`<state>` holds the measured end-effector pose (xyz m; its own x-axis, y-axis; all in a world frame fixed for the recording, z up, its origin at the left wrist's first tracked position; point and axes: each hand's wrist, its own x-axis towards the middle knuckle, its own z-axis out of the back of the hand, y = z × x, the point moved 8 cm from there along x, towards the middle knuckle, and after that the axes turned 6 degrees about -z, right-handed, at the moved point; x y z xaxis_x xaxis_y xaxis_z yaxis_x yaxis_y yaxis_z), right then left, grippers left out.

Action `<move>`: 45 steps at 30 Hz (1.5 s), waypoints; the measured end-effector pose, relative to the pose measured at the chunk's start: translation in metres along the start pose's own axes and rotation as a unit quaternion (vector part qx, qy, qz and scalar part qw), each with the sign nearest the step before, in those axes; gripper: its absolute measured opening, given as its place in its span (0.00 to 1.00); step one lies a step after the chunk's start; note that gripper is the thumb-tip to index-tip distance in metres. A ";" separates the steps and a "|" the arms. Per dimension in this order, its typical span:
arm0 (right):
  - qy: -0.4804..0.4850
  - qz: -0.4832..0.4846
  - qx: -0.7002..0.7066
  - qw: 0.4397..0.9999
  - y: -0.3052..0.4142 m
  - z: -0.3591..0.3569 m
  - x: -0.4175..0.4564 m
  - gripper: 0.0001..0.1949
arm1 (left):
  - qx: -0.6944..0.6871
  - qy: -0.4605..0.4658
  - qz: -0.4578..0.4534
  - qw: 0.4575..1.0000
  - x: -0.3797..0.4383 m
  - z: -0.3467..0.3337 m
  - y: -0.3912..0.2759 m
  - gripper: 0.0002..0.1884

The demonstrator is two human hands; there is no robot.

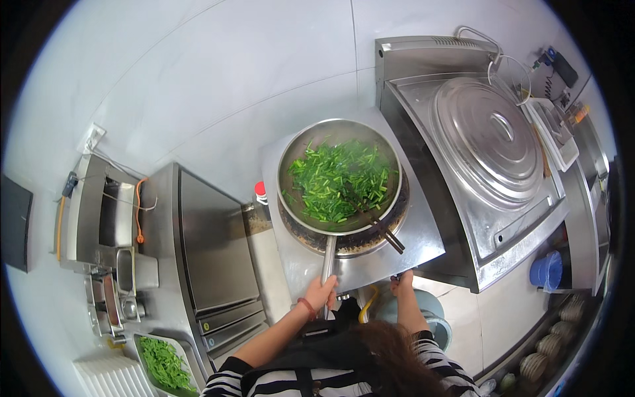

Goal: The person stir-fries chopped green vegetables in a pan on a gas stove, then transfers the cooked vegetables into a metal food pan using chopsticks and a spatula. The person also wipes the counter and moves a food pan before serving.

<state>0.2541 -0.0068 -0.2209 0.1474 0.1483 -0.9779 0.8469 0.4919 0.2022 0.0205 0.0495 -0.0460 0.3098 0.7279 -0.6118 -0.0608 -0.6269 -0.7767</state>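
Note:
My left hand point(320, 294) grips the metal handle point(329, 258) of a frying pan point(287, 198). Chopped green stalks and leaves point(342, 183) fill the pan's middle, with faint steam over them. A pair of dark chopsticks point(384, 233) leans across the pan's rim, tips in the greens, held by neither hand. The pan sits over a round, scorched burner point(297, 242) on a stainless steel stove point(421, 243). My right hand point(404, 282) is at the stove's front edge, by a small dark part; its fingers are partly hidden, so its hold is unclear.
To the right stands a steel cooker with a large round lid point(491, 139). A steel cabinet point(213, 238) is at the left, near metal containers point(141, 270) and a tray of leafy greens point(166, 364). A red-capped bottle point(260, 191) stands behind the stove's left side. Stacked bowls point(550, 345) lie lower right.

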 end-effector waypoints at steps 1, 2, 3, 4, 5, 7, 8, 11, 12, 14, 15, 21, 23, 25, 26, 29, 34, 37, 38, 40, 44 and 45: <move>0.000 -0.005 0.002 1.000 -0.001 -0.001 -0.002 0.14 | -0.004 0.001 0.002 1.000 -0.001 0.001 0.002 0.14; -0.009 -0.011 0.004 1.000 -0.004 0.000 -0.005 0.14 | -0.008 0.003 0.004 1.000 -0.002 0.002 0.002 0.14; -0.016 -0.014 0.007 1.000 -0.004 -0.001 -0.008 0.13 | -0.012 0.005 0.002 1.000 -0.002 0.002 0.001 0.14; -0.023 -0.017 0.011 1.000 -0.005 -0.001 -0.010 0.13 | -0.015 0.005 0.008 1.000 -0.002 0.003 0.002 0.14; -0.020 -0.033 0.016 0.999 -0.010 -0.003 -0.009 0.12 | -0.017 0.000 0.012 1.000 -0.003 0.006 0.003 0.14; -0.017 -0.056 0.032 0.998 -0.013 -0.002 -0.005 0.11 | -0.020 0.000 0.017 1.000 -0.001 0.008 0.004 0.13; 0.013 -0.106 0.023 0.994 -0.019 -0.005 -0.007 0.13 | -0.032 0.002 0.015 0.999 -0.001 0.009 0.001 0.16; 0.115 -0.049 0.184 0.975 -0.020 -0.011 0.002 0.16 | -0.047 0.013 0.013 0.999 0.007 0.011 0.006 0.17; 0.116 -0.038 0.186 0.975 -0.020 -0.011 -0.008 0.19 | -0.053 0.009 0.020 0.998 0.009 0.013 0.010 0.17; 0.096 -0.059 0.243 0.963 -0.029 -0.017 -0.030 0.25 | -0.054 0.016 0.030 0.998 0.015 0.013 0.010 0.17; 0.099 -0.030 0.232 0.967 -0.035 -0.015 -0.026 0.27 | -0.048 0.026 0.038 0.998 0.014 0.008 0.007 0.17; 0.200 0.026 0.103 0.974 -0.085 0.002 -0.110 0.15 | -0.196 -0.075 0.009 0.978 -0.011 0.003 -0.003 0.13; 0.211 0.054 0.152 0.964 -0.107 0.042 -0.138 0.16 | -0.217 -0.104 -0.026 0.970 0.001 0.027 0.022 0.19; 0.187 0.076 0.201 0.959 -0.123 0.093 -0.152 0.15 | -0.149 -0.063 -0.016 0.987 0.005 0.012 0.037 0.18; 0.156 0.080 0.235 0.956 -0.139 0.129 -0.155 0.14 | -0.112 -0.038 -0.011 0.993 0.004 -0.002 0.044 0.18; 0.068 0.075 0.332 0.938 -0.187 0.199 -0.165 0.10 | -0.020 0.044 0.007 0.999 -0.005 -0.047 0.058 0.18; 0.008 0.079 0.379 0.922 -0.231 0.262 -0.158 0.09 | 0.123 0.196 0.029 0.972 -0.029 -0.143 0.090 0.17; 0.016 0.088 0.390 0.917 -0.237 0.286 -0.154 0.10 | 0.196 0.272 0.016 0.942 -0.048 -0.209 0.111 0.17; 0.017 0.088 0.388 0.917 -0.237 0.298 -0.158 0.10 | 0.219 0.298 0.013 0.929 -0.058 -0.234 0.121 0.17; 0.022 0.101 0.388 0.916 -0.238 0.326 -0.171 0.10 | 0.265 0.342 -0.002 0.902 -0.076 -0.281 0.142 0.17; 0.038 0.146 0.411 0.899 -0.247 0.410 -0.172 0.10 | 0.324 0.399 -0.041 0.857 -0.115 -0.362 0.179 0.16; 0.027 0.160 0.430 0.888 -0.253 0.438 -0.174 0.10 | 0.344 0.410 -0.047 0.843 -0.124 -0.378 0.193 0.16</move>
<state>0.2379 -0.5335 -0.1256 0.4459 0.2154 -0.8688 0.8465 -0.4168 0.3312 0.3295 -0.2664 -0.0634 0.8787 0.1517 -0.4527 -0.4487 -0.0615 -0.8916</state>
